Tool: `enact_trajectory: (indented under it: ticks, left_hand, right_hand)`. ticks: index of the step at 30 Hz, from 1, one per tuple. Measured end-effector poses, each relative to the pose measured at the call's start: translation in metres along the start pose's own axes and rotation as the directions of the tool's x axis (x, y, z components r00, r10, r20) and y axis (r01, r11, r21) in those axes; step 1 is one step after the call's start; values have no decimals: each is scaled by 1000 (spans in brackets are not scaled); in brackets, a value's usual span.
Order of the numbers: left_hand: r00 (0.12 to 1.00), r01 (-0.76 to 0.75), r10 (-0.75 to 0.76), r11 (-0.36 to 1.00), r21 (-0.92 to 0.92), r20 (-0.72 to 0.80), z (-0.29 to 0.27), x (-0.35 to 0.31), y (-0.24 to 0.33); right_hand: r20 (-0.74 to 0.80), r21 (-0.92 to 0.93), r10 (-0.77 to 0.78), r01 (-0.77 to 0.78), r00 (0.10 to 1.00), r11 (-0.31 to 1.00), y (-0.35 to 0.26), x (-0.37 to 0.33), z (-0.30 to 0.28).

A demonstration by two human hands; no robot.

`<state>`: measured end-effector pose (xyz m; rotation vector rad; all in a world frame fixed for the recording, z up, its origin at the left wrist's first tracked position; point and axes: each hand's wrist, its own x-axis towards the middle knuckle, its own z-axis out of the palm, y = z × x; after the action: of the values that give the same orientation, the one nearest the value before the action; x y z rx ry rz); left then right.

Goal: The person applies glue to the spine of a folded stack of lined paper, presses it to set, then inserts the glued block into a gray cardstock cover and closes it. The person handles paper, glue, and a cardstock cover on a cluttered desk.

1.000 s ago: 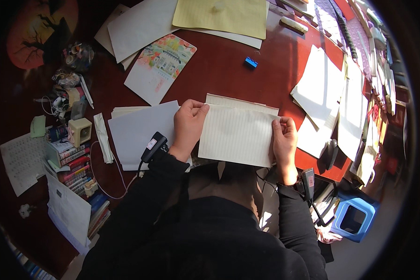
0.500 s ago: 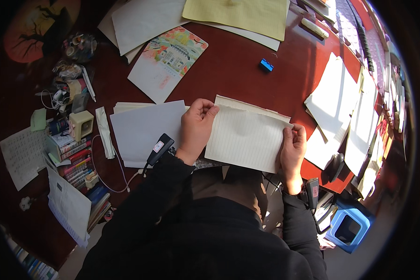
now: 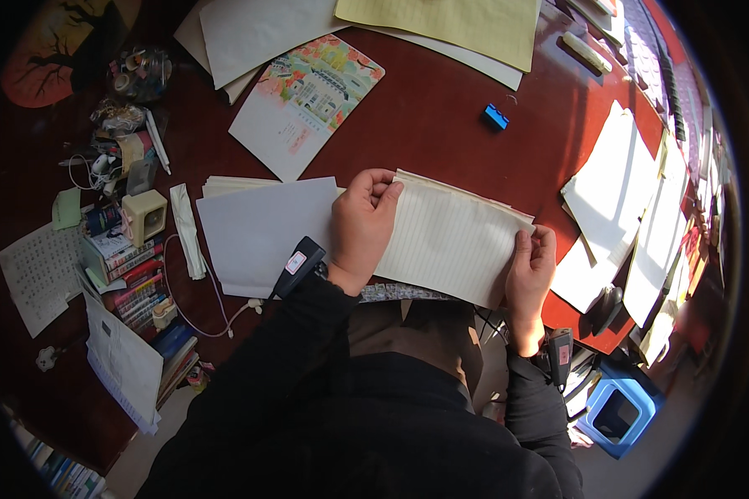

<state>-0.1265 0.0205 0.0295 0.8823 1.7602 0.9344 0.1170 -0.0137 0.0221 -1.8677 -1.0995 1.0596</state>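
Observation:
A lined cream sheet of paper (image 3: 456, 241) lies in front of me over the table's near edge. Its left upper corner is pinched between the thumb and fingers of my left hand (image 3: 364, 226). On the opposite side, my right hand (image 3: 531, 270) grips the right upper corner, thumb on top. Edges of more paper (image 3: 458, 193) show just beyond its far edge; how many sheets there are cannot be made out. Close to my left hand is a stack of white paper (image 3: 266, 233). Beyond my hands rests a small blue binder clip (image 3: 497, 116).
A notebook with an illustrated cover (image 3: 316, 104) lies farther off, below yellow paper (image 3: 449, 29). Books (image 3: 137, 291), a small cream box (image 3: 144, 216) and a cable crowd the left. Loose papers (image 3: 612, 183) cover the right; a blue stool (image 3: 624, 407) stands below.
Both hands have shifted slightly right with the lined sheet. Its far edge now sits closer to the paper edges behind it. The whole view has shifted a little too.

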Motion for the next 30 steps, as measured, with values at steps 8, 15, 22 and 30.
enact_trajectory:
  ticks: [8,15,22,30]
  left_hand:
    - [999,-31,34,990,138,-22,0,4,7]
    - [995,-82,90,976,202,-31,-4,4,14]
    - [995,-77,91,970,232,-49,-5,1,9]
    - [990,-118,132,967,225,-49,-5,2,6]
  right_hand:
    - [-12,-56,-14,13,1000,998,-1,-2,-2]
    - [0,-137,-89,88,996,987,-3,-2,0]
    - [8,-136,-38,39,999,990,-5,0,1]
    - [10,-147,-49,50,999,988,-6,0,1]
